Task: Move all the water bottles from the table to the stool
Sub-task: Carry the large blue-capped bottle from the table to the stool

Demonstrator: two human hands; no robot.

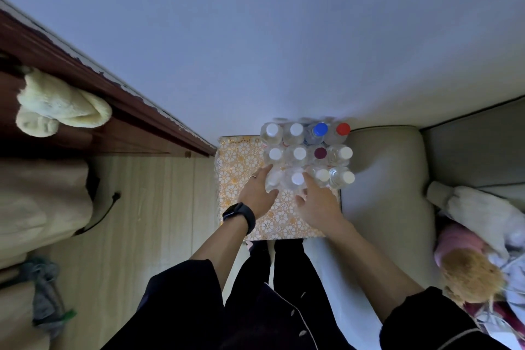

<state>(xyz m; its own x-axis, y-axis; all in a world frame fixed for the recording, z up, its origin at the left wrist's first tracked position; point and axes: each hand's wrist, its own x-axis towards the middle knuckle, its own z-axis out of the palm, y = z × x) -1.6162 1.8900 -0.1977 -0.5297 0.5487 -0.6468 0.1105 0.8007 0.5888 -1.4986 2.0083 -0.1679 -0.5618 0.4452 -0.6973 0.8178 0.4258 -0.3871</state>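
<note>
The left hand (257,193) is laying straight fingers against a blurred bottle (272,180) in the front row, not curling round it. The right hand (318,204) is reaching in beside the white-capped bottle (297,179); whether it is pinching, I cannot tell. The bottles (306,152) are standing in rows at the far right corner of the table (235,162). A pick-up is probably beginning. Next comes closing round a bottle and lifting it clear of its neighbours. The stool is showing nowhere, and blur is smearing the front row.
</note>
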